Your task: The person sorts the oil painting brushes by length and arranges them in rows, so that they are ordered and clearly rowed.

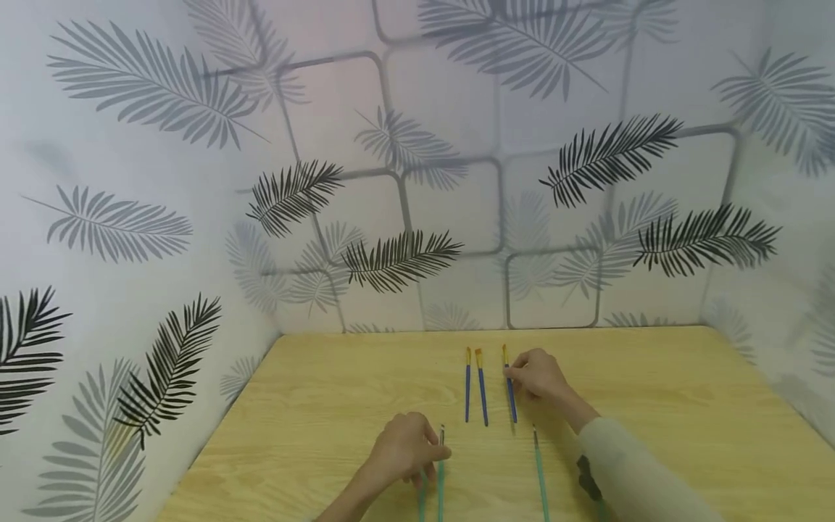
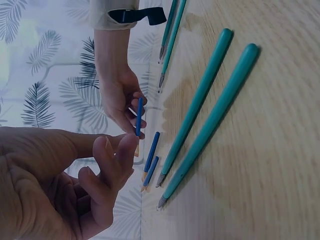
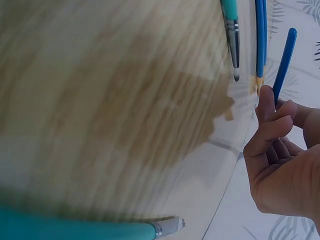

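Note:
My right hand [image 1: 538, 373] pinches a blue paintbrush [image 1: 512, 406] between thumb and fingers; its yellow bristle end points toward the wall, and in the right wrist view its blue handle [image 3: 286, 62] sticks up past the fingertips. To its left, two more blue paintbrushes [image 1: 467, 391] lie side by side on the wooden table [image 1: 352, 377]. My left hand [image 1: 403, 449] hovers with loosely bent fingers, holding nothing, beside two teal paintbrushes [image 2: 200, 105] that lie nearly parallel. It partly covers one of them in the head view.
Another teal paintbrush [image 1: 541, 471] lies at the front right, and one more is mostly hidden under the right sleeve [image 1: 642, 471]. Behind the table's far edge rises a wall covering [image 1: 450, 210] with a feather-leaf print, which continues along both sides.

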Demonstrator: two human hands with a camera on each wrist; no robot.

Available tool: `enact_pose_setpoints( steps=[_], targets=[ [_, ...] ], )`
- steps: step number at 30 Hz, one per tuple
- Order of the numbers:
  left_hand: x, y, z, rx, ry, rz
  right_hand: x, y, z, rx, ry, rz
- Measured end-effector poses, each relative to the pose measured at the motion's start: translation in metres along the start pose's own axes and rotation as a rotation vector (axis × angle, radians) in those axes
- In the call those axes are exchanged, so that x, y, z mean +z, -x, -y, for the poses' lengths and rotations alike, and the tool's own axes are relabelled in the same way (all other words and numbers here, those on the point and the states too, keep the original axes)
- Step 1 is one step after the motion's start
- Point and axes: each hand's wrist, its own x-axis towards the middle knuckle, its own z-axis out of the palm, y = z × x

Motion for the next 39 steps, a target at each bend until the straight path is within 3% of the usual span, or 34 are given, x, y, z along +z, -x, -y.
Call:
enact_pose_setpoints(
  steps=[10, 17, 23, 31, 39],
  targets=[
    [0.002, 0.003, -0.001, -0.010, 0.041, 0.034, 0.005, -0.005, -0.003, 0.034, 0.082, -0.008],
    [0.008, 0.003, -0.003, -0.070, 0.094, 0.064, 0.010, -0.005, -0.003, 0.045, 0.113, -0.011],
    [0.010, 0.004, -0.004, -0.047, 0.100, 0.076, 0.014, -0.005, 0.002, 0.038, 0.134, -0.014],
    [0.010, 0.003, -0.005, -0.041, 0.110, 0.081, 0.018, -0.004, 0.010, 0.000, 0.339, -0.061],
    [0.010, 0.003, -0.004, -0.025, 0.120, 0.090, 0.026, -0.009, 0.007, -0.022, 0.401, -0.080]
  ],
)
